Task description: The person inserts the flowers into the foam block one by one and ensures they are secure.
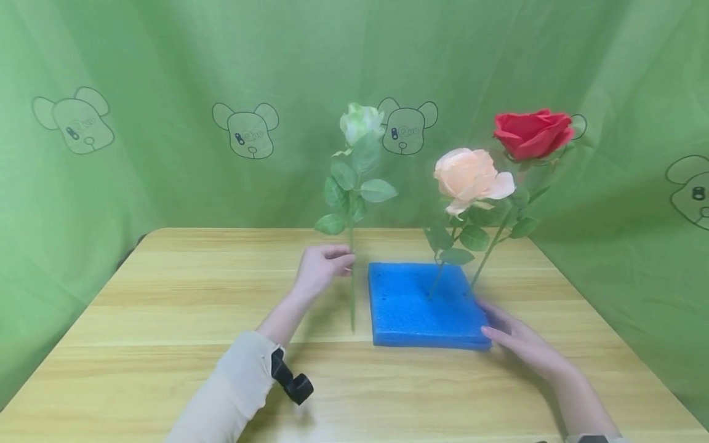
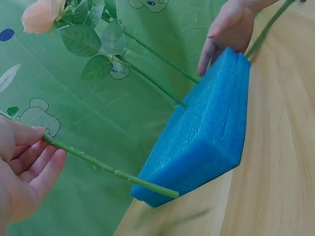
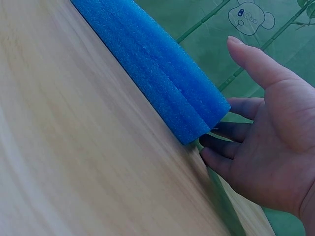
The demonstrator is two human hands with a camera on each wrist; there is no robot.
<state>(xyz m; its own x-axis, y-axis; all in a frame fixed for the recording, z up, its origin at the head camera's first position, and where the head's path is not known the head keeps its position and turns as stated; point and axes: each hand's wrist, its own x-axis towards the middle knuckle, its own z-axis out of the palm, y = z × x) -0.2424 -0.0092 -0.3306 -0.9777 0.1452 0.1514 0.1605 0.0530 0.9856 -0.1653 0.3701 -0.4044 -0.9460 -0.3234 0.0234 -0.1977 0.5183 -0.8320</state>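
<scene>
My left hand point(image 1: 324, 267) pinches the stem of a pale green-white artificial rose point(image 1: 361, 125) and holds it upright, left of a blue foam block point(image 1: 418, 320). In the left wrist view, the lower end of the rose stem point(image 2: 147, 184) hangs free in front of the block's near end. My right hand point(image 1: 520, 341) is at the block's right side, its fingertips against or very near the edge and its thumb raised apart in the right wrist view. A peach rose point(image 1: 471, 175) and a red rose point(image 1: 533, 135) stand in the block, both leaning right.
Several small holes mark the left part of the foam's top. The block lies on a light wooden table point(image 1: 183, 295). Green curtains point(image 1: 183, 55) printed with bear heads hang behind and at both sides. A black wrist camera point(image 1: 293, 378) projects from the left sleeve.
</scene>
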